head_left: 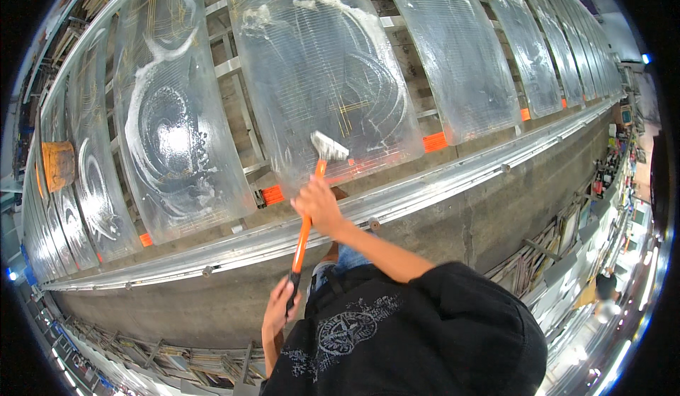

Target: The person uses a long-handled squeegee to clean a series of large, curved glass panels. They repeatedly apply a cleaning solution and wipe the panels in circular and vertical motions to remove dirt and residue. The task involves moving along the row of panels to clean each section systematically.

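Observation:
Both hands hold a long-handled brush (pixel 302 244) with an orange shaft, a black end grip and a whitish head. My right hand (pixel 320 206) is closed around the orange shaft below the head. Lower down, my left hand (pixel 280 304) grips the black end. The brush head (pixel 329 146) rests at the near part of a glossy, translucent panel (pixel 304 77), just short of its near edge. White foamy streaks curve over that panel, and a grid of lines shows on it.
Similar wet panels, such as the left one (pixel 170 98) and right one (pixel 457 56), lie side by side on a metal frame. Orange pieces (pixel 435 142) sit in the gaps. A metal rail (pixel 425 185) runs along the near side. An orange-yellow bucket (pixel 58 166) stands far left.

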The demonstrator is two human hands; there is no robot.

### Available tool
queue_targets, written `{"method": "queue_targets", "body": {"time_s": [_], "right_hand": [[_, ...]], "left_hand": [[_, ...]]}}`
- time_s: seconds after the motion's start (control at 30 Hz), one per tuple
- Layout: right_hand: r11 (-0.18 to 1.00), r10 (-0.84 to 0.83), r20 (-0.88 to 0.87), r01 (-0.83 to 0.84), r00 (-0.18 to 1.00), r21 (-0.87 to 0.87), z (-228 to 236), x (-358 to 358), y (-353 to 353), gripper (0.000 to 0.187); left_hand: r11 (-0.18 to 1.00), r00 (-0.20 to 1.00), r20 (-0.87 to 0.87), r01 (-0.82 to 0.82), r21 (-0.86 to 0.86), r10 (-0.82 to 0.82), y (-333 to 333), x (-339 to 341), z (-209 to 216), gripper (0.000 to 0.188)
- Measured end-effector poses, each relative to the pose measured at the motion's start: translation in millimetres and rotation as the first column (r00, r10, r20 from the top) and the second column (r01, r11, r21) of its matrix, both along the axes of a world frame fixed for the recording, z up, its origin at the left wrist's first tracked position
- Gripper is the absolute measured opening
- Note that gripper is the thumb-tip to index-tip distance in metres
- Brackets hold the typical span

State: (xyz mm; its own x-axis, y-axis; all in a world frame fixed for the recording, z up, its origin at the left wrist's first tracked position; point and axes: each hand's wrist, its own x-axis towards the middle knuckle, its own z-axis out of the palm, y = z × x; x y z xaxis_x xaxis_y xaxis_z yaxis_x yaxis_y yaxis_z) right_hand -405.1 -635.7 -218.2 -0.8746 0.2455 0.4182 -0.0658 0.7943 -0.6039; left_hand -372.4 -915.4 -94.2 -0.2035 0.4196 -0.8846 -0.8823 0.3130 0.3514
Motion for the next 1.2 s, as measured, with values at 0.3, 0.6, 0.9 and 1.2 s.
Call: {"method": "queue_targets", "body": {"time_s": [0.3, 0.6, 0.9, 1.2], "right_hand": [[1.0, -0.022, -0.012, 0.022, 1.0, -0.01, -11, -51, 37, 0.022], [0.998, -0.004, -0.202, 0.018, 0.979, 0.067, -4, -260, 256, 0.045], [0.997, -0.06, -0.182, 0.069, 0.982, 0.045, -9, -59, 73, 0.026], [0.999, 0.051, 0.092, -0.05, 0.994, -0.017, 10, 52, -7, 0.029]], "left_hand": [[0.997, 1.0, -0.005, -0.03, -0.065, 0.03, 69, -44, 26, 0.038], [0.977, 0.977, -0.146, -0.13, 0.167, 0.154, 281, -225, 21, 0.036], [0.999, 0.998, -0.054, -0.033, 0.015, 0.033, 74, -54, -5, 0.033], [0.997, 0.997, 0.03, -0.067, 0.04, 0.066, 1, 47, 16, 0.044]]}}
